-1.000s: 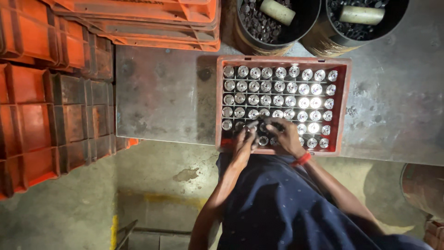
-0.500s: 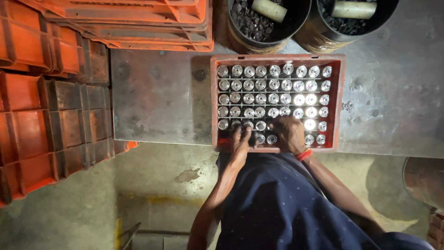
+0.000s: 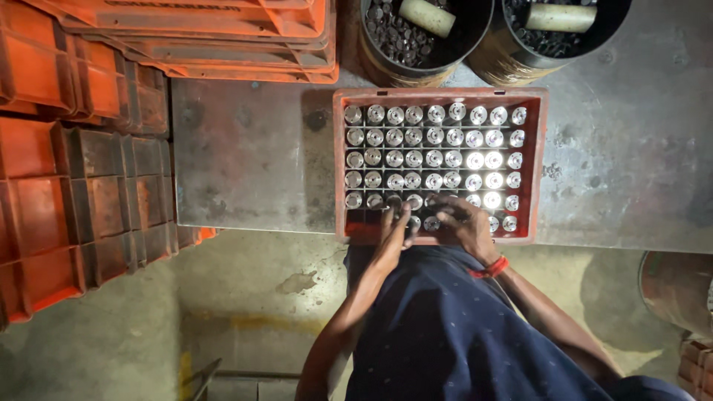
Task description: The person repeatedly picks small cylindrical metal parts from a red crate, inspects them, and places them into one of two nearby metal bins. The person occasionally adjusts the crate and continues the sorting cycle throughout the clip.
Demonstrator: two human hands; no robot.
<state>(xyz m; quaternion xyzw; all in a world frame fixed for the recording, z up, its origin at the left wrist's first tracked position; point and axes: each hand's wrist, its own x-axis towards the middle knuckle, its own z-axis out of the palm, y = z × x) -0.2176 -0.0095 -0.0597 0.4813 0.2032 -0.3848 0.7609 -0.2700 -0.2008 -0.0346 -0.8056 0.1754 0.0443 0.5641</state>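
Observation:
An orange crate [image 3: 440, 95] sits on a grey metal table [image 3: 252, 163], its grid cells filled with several shiny round metal parts [image 3: 434, 157]. Both my hands rest over the crate's near row. My left hand [image 3: 392, 232] lies at the near-left cells with fingers curled onto a part. My right hand [image 3: 464, 223], a red band at its wrist, covers the near-middle cells next to it. What the fingers hold is hidden.
Two dark round buckets [image 3: 423, 33] [image 3: 553, 30] of small metal parts, each with a pale cylinder inside, stand behind the crate. Stacked orange crates [image 3: 82, 148] fill the left side and more lie at the back [image 3: 223, 37]. Concrete floor lies below the table edge.
The view has drifted slightly. Both hands have stayed at the crate's near row, shifting a little among the parts there.

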